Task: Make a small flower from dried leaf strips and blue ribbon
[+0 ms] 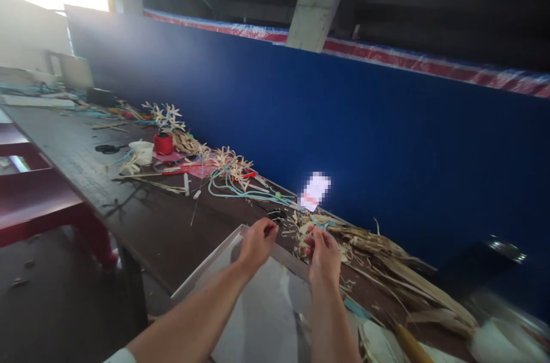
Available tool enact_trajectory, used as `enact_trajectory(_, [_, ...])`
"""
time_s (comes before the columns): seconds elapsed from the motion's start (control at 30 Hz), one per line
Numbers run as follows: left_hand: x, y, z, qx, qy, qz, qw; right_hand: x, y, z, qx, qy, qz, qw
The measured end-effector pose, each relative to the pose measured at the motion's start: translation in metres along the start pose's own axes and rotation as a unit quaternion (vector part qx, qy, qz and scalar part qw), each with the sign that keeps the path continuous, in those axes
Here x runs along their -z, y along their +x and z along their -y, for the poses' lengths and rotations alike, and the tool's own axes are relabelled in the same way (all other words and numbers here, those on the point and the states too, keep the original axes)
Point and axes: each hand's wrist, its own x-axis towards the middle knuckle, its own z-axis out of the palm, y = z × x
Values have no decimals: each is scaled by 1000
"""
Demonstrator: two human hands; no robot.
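Observation:
My left hand (259,244) is over the far edge of a shallow white tray (266,300), its fingers curled into a pinch. A short way to the right, my right hand (323,254) is also pinched, thumb against fingertips. Whatever either hand holds is too small or hidden to make out. Just beyond them lie pale plant-fibre scraps (301,231) and dark-handled scissors (277,214). A bundle of dried husks (387,260) stretches away to the right of my right hand.
Pale fibre flowers (230,161) with light-blue stems (240,191) lie along the blue partition (387,139). Further left are a red thread spool (163,144), a white cup (141,152) and black scissors (109,149). A dark red stool (43,202) stands by the table's left edge.

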Motion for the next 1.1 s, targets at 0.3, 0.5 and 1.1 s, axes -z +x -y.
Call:
enact_trajectory(0.3, [-3, 1, -17, 20, -9, -6, 1000, -2, -3, -19, 55, -43, 33, 997])
enact_trajectory(0.5, [-23, 21, -51, 64, -110, -8, 992, -4, -4, -14, 29, 20, 18, 999])
enact_trajectory(1.1, [-27, 11, -45, 31, -173, 110, 978, 4, -4, 9, -45, 126, -8, 991])
